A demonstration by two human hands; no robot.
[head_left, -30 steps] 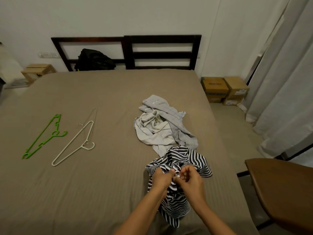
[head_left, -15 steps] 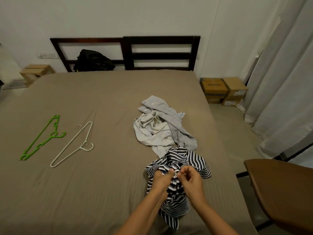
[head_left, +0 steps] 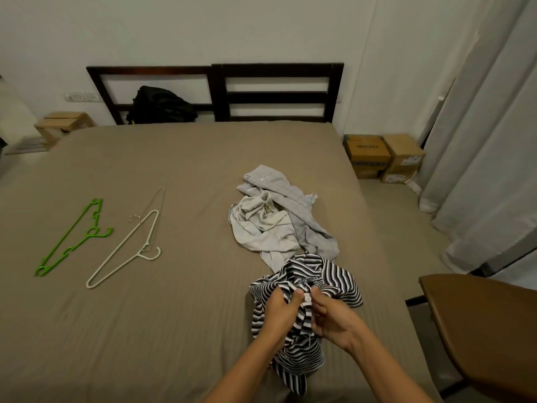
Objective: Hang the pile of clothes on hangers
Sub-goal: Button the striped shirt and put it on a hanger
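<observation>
A black-and-white striped garment [head_left: 328, 274] lies bunched on the bed's near right part. My left hand [head_left: 280, 311] and my right hand [head_left: 331, 317] both pinch its fabric close together at the middle. Just behind it sits a crumpled pile of pale grey clothes [head_left: 276, 222]. Far to the left on the bed lie a green plastic hanger [head_left: 69, 242], a white plastic hanger [head_left: 125, 251] and a thin wire hanger [head_left: 154, 207], all flat and apart from my hands.
The tan bed [head_left: 174, 315] fills most of the view, with a dark headboard [head_left: 220, 91] and a black bag [head_left: 159, 106] behind it. Cardboard boxes [head_left: 383, 158] stand on the floor at right, beside grey curtains [head_left: 494, 170]. A brown chair [head_left: 488, 330] stands near right.
My hands have stayed on the striped garment, with the fingers shifting slightly along the fabric. The view has tilted down a little.
</observation>
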